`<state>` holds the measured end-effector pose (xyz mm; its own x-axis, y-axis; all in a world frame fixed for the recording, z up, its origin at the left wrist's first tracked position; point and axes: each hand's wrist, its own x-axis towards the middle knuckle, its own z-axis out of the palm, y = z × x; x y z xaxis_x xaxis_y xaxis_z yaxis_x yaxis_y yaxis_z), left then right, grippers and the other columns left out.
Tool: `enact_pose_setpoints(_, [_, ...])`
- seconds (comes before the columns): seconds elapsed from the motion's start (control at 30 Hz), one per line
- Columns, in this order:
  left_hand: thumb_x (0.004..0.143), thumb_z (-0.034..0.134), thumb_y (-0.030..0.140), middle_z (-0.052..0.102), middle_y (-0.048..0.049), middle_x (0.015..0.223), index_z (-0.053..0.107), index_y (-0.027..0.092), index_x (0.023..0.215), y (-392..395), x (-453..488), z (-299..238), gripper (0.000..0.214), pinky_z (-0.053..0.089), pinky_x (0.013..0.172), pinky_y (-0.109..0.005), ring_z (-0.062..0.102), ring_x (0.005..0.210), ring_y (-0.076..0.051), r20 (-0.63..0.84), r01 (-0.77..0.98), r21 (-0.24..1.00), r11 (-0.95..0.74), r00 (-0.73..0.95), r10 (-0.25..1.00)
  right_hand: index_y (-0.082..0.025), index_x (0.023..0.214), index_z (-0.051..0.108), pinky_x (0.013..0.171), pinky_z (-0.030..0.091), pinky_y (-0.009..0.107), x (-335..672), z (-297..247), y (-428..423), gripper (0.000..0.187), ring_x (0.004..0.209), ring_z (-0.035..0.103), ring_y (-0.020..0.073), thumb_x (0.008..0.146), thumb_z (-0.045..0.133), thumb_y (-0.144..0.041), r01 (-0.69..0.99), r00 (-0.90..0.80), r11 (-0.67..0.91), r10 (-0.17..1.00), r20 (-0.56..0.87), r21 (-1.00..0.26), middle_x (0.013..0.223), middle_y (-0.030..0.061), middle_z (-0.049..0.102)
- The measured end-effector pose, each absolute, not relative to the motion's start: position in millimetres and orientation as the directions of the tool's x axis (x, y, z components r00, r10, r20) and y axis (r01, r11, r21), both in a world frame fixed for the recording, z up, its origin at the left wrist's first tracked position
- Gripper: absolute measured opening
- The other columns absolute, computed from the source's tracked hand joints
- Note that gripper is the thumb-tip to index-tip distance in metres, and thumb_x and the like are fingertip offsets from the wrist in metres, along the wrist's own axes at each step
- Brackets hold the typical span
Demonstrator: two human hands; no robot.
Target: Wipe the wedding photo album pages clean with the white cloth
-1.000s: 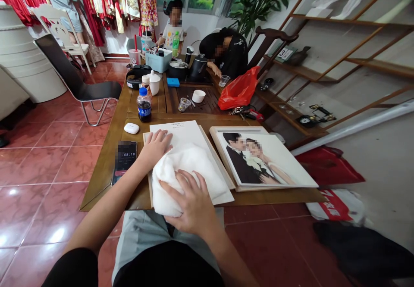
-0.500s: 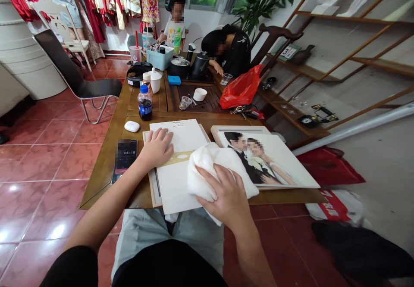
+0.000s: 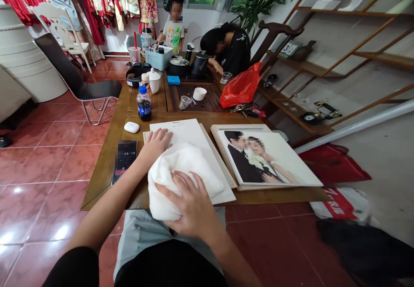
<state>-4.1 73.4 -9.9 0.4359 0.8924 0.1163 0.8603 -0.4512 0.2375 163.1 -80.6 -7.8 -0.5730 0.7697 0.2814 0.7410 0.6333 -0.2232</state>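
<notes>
White cloth (image 3: 200,157) lies bunched on a white board (image 3: 184,131), its near end reaching past the near edge of the wooden table (image 3: 100,183). The right hand (image 3: 192,201) grasps the cloth from the near side, its fingers spread and curved over the folds; how tightly they press is hard to tell from above. The left hand (image 3: 157,147) holds nothing: its fingers are apart and laid on the board's upper left part, just beyond the cloth. Small print shows near the board's far edge, too small to read. The board rests slightly askew on a pale frame (image 3: 221,163), whose right side shows from under it. Just to the right, a second frame (image 3: 224,149) bears a photo (image 3: 258,157) of a couple, also set at a slant. Left of the left hand lie a phone (image 3: 125,160) with lit digits and, farther back, a white case (image 3: 131,127). A blue-capped bottle (image 3: 144,108) stands upright beyond the case. A red bag (image 3: 241,88) sits farther back on the right, with keys (image 3: 241,109) beside it.
</notes>
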Motion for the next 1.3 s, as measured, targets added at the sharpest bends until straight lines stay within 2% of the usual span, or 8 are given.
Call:
enact_pose_setpoints(0.17, [0.103,0.04,0.034,0.046,-0.0142,0.159,0.047,0.02,0.149,70,-3,-7,0.049,0.022,0.127,-0.058,0.034,0.152,-0.031,0.144,0.852,0.257,-0.457,0.433,0.89,-0.035,0.15,0.054,0.116,0.026,0.056,192,-10,-79,0.076,0.132,0.049,0.0364,0.08,0.071,-0.062,0.814,-0.476,0.545,0.825,0.305,-0.202,0.141,0.0117,0.057])
enact_pose_setpoints(0.4, [0.102,0.038,0.034,0.046,-0.014,0.159,0.048,0.019,0.148,68,0,-3,0.05,0.02,0.128,-0.058,0.034,0.152,-0.031,0.129,0.858,0.262,-0.442,0.423,0.897,-0.026,0.145,0.059,0.109,0.035,0.056,236,-13,-78,0.059,0.125,0.052,0.0367,0.089,0.061,-0.046,0.921,-0.315,0.375,0.875,0.367,-0.104,0.134,0.0153,0.057])
enact_pose_setpoints(0.53, [0.102,0.039,0.033,0.045,-0.0147,0.159,0.048,0.017,0.149,68,-1,-3,0.05,0.021,0.128,-0.057,0.035,0.152,-0.031,0.13,0.858,0.26,-0.444,0.424,0.896,-0.028,0.145,0.059,0.109,0.033,0.057,226,-11,-79,0.061,0.125,0.051,0.0365,0.088,0.063,-0.05,0.901,-0.359,0.423,0.852,0.381,-0.095,0.133,0.0159,0.057])
enact_pose_setpoints(0.8, [0.104,0.041,0.036,0.046,-0.0142,0.158,0.047,0.019,0.149,71,-4,-6,0.048,0.023,0.127,-0.056,0.034,0.152,-0.03,0.142,0.846,0.254,-0.47,0.448,0.883,-0.033,0.151,0.052,0.115,0.022,0.059,176,-10,-83,0.08,0.133,0.047,0.0375,0.079,0.069,-0.065,0.766,-0.543,0.617,0.771,0.333,-0.181,0.142,0.0143,0.057])
enact_pose_setpoints(0.97, [0.105,0.04,0.036,0.043,-0.0152,0.16,0.045,0.016,0.151,70,-3,-3,0.05,0.022,0.128,-0.055,0.032,0.153,-0.031,0.112,0.853,0.242,-0.463,0.45,0.886,-0.034,0.148,0.054,0.118,0.018,0.058,175,-12,-85,0.078,0.135,0.046,0.0359,0.08,0.07,-0.068,0.732,-0.58,0.653,0.747,0.325,-0.195,0.146,0.0137,0.055])
enact_pose_setpoints(1.1, [0.103,0.039,0.033,0.045,-0.0159,0.159,0.047,0.015,0.149,67,0,-2,0.05,0.022,0.127,-0.057,0.033,0.152,-0.032,0.125,0.865,0.234,-0.445,0.427,0.896,-0.032,0.147,0.056,0.115,0.024,0.057,197,-15,-85,0.074,0.131,0.05,0.0357,0.082,0.069,-0.064,0.769,-0.53,0.614,0.767,0.361,-0.176,0.139,0.0138,0.057])
enact_pose_setpoints(1.3, [0.103,0.036,0.033,0.044,-0.0146,0.16,0.047,0.017,0.149,66,1,-2,0.05,0.02,0.129,-0.057,0.032,0.153,-0.031,0.116,0.866,0.244,-0.436,0.421,0.9,-0.025,0.144,0.058,0.108,0.034,0.058,236,-20,-89,0.062,0.123,0.053,0.0378,0.088,0.063,-0.05,0.889,-0.376,0.45,0.824,0.424,-0.085,0.133,0.0169,0.055])
